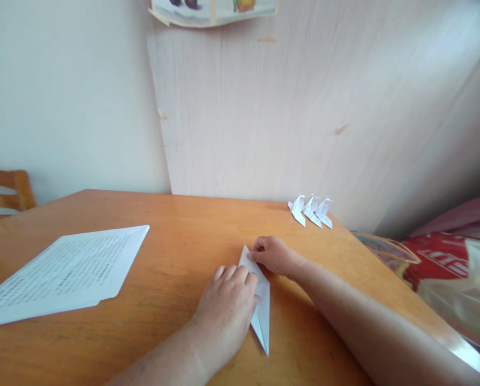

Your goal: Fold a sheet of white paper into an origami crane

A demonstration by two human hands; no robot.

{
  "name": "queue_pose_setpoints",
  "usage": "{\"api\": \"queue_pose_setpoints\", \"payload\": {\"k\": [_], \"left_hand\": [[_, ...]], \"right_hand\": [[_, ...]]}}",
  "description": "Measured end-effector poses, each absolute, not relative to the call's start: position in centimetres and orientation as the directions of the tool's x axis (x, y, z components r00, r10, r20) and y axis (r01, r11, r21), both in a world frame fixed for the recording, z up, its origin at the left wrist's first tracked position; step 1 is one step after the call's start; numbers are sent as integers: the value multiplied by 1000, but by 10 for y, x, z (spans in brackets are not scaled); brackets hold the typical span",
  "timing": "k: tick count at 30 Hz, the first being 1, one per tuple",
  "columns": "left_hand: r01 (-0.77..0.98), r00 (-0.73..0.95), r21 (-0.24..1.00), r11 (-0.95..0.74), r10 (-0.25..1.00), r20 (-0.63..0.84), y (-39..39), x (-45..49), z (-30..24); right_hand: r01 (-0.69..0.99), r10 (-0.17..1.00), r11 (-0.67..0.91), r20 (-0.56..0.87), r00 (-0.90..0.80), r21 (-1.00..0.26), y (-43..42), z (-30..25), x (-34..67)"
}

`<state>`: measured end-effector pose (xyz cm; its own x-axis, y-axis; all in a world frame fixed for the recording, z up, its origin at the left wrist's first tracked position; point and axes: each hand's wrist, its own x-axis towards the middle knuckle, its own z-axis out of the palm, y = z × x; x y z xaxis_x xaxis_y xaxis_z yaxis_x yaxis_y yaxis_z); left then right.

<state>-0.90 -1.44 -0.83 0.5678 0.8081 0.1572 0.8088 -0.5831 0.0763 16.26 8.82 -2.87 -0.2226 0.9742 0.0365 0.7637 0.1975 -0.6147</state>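
Wood-grain panel [244, 118]: pale, rising behind my table, with a few small worn patches.
Table [179, 246]: orange-brown wood, spreading out in front of me.
Chair [10, 201]: wooden slatted back, past the table's left end.
Red bundle [436, 260]: white markings on it, beyond the table's right edge.
Painting [214, 13]: high on the panel, lower edge curling.
Printed sheets [75, 273]: stacked on the table, well to my left.
Left hand [232, 300]: laid over the folded paper [264, 303], fingers bent; from above I cannot tell whether they grip it or only press.
Right hand [276, 255]: thumb and fingers pinched on that paper's far right edge.
Paper's place: on the table right before me, long and narrow, one tip pointing away, the other towards me.
Origami birds [313, 210]: three white ones, clustered near the table's far right corner.
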Motion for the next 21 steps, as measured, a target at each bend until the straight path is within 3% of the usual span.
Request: {"api": "queue_pose_setpoints", "payload": {"k": [21], "left_hand": [[783, 590, 75, -617, 776, 222, -17, -11, -14]], "right_hand": [[824, 965, 262, 113, -238, -503, 81, -28, 161]]}}
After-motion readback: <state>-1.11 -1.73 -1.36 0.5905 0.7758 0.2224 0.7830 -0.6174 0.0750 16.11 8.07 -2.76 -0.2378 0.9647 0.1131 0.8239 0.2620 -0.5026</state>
